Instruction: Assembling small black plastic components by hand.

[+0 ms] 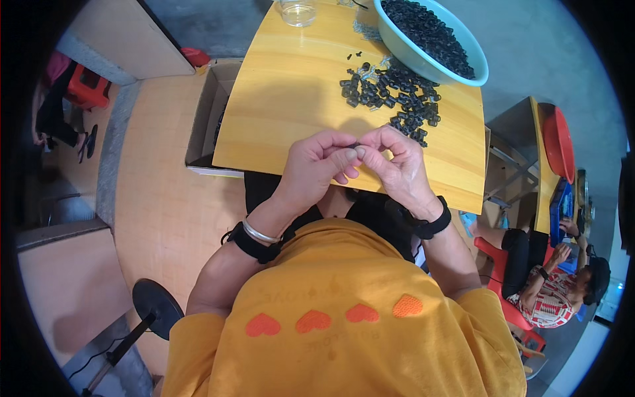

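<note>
Above the near edge of the table, my left hand [312, 164] and my right hand [399, 165] meet, thumbs and fingertips pinched together. Between them is a small dark part [356, 145], mostly covered by the fingers, so its exact kind does not show. Just beyond my right hand lies a loose pile of small black plastic pieces [413, 106]. Several small silvery pieces [368, 74] are mixed in at the pile's far left side.
A light blue basin [481, 71] heaped with black pieces stands at the table's far right. The wooden table [264, 119] also bears a clear cup [299, 14]. An open cardboard box [204, 135] sits left of it. At right, another person [546, 291] sits by another table.
</note>
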A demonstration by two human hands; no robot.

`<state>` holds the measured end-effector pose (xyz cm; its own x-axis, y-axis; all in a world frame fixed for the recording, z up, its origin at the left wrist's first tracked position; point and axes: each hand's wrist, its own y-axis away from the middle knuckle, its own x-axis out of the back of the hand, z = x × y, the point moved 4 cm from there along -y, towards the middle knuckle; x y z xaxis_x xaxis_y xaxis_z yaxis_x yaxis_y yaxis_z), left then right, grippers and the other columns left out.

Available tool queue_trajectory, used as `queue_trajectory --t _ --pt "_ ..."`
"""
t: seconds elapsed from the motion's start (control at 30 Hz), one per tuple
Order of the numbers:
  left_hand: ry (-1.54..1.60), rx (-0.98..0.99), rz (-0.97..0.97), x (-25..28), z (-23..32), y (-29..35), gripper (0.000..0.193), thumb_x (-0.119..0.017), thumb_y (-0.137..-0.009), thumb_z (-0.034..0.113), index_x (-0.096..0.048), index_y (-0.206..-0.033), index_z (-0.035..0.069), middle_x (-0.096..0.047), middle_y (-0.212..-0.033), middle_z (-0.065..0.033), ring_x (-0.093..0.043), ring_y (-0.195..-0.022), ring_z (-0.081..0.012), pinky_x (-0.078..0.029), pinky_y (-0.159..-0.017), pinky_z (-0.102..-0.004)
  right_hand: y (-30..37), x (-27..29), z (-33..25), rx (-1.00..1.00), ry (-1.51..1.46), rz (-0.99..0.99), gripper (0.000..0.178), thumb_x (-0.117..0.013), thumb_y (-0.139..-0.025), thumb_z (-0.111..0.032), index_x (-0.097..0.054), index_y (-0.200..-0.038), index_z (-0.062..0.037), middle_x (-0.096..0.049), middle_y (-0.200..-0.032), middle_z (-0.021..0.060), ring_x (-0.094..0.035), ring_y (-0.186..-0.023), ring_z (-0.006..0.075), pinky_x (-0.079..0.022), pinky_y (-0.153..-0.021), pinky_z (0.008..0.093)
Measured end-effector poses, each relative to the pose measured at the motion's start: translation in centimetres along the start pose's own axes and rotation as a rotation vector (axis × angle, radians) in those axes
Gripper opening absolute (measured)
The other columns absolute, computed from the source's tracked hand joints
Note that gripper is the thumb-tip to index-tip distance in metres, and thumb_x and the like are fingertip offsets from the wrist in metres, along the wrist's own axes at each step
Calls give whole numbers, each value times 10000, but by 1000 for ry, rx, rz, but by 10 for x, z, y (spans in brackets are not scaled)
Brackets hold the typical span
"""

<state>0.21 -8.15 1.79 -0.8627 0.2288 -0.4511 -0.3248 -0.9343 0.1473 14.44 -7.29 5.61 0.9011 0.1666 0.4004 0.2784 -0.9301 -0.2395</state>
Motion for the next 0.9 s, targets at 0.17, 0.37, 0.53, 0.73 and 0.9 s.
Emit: queue_trajectory --t 0.17,0.37,0.53,0.73,0.9 --pt "-244 -67 -101 2 2 -2 142 -599 -845 105 -598 -949 8 -605 -781 -8 -543 -638 -54 -444 -562 -191 0 -4 15 -284 -232 -60 173 -623 -844 -160 -606 -787 3 -585 -680 -9 -493 -626 53 -415 -571 220" --pt "-486 -219 19 21 -11 -13 99 -550 -845 50 -586 -921 -4 -575 -739 0 -529 -618 -55 -432 -543 -194 -28 16 16 6 429 -27 41 -625 -762 -85 -615 -758 -46 -582 -691 63 -555 -645 202 -412 -581 297" --pt "-270 -126 56 25 -9 -14 114 -520 -852 31 -579 -944 -1 -587 -745 -30 -548 -607 -78 -440 -535 -201 -56 21 42 235 959 -54 38 -594 -695 -61 -619 -713 -84 -554 -732 61 -511 -773 235 -371 -696 360" --pt "-158 -90 76 34 -10 -15 136 -511 -863 39 -558 -986 3 -605 -765 -63 -571 -616 -98 -448 -532 -207 -66 12 56 263 1158 -168 74 -541 -711 -82 -612 -690 -80 -565 -735 49 -519 -817 227 -372 -731 349" --pt "-180 -68 99 31 -9 -15 138 -507 -871 52 -541 -995 1 -612 -792 -77 -580 -633 -107 -454 -543 -211 -69 10 65 208 1163 -193 97 -547 -737 -121 -607 -671 -83 -577 -752 65 -537 -814 240 -376 -742 362"
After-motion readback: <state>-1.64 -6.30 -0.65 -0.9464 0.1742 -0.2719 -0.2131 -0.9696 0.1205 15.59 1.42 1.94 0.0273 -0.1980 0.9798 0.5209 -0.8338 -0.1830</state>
